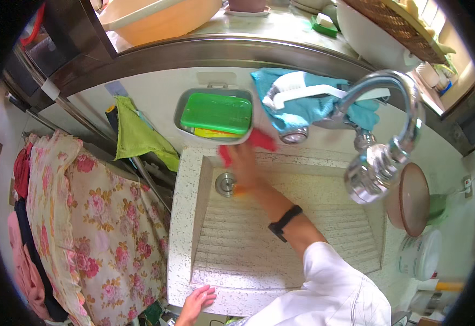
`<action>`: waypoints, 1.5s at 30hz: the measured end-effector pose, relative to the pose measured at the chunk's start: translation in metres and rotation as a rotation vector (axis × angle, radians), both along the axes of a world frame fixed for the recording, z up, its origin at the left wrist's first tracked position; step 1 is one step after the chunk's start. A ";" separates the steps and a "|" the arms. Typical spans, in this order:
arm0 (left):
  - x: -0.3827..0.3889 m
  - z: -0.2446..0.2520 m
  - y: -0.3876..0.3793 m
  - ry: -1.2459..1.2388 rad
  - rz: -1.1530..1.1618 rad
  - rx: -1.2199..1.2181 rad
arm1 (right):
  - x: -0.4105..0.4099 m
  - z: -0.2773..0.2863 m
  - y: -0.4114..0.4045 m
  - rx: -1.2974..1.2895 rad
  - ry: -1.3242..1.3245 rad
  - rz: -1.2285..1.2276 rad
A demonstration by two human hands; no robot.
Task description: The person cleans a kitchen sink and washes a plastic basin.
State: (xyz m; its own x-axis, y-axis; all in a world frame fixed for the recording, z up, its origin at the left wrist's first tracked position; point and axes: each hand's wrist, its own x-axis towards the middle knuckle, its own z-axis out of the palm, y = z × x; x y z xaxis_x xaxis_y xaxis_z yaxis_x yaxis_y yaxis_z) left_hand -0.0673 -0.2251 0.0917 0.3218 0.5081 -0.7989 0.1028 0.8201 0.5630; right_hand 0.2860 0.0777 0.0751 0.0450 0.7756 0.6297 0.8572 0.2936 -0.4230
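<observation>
My right hand [243,165], blurred, is on a red cloth [264,139] at the back rim of a speckled stone laundry sink [183,228]. The cloth spreads out on both sides of the fingers, just below a wall-mounted box [177,116] with a green lid [217,113]. Beneath my wrist, close to the metal drain [225,184], an orange patch [241,190] shows, too blurred to identify. My left hand [196,303] is by the front left rim, holding nothing, with its fingers slightly apart.
A chrome gooseneck faucet [414,110] arches over the right side. Behind it, a turquoise cloth [298,112] carries a white brush [290,81]. A basin [414,199] and a white bucket [420,254] stand at the right. A floral cover [103,228] and green cloth [139,136] are at left.
</observation>
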 end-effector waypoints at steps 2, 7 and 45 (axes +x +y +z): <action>-0.006 -0.004 0.003 0.024 0.048 -0.006 | -0.040 0.001 0.032 -0.020 -0.080 0.151; 0.017 -0.013 0.038 -0.048 -0.065 0.072 | -0.078 -0.009 0.079 -0.705 0.029 0.119; 0.064 0.003 0.021 -0.076 -0.084 0.236 | 0.096 -0.060 -0.045 -0.426 -0.328 0.107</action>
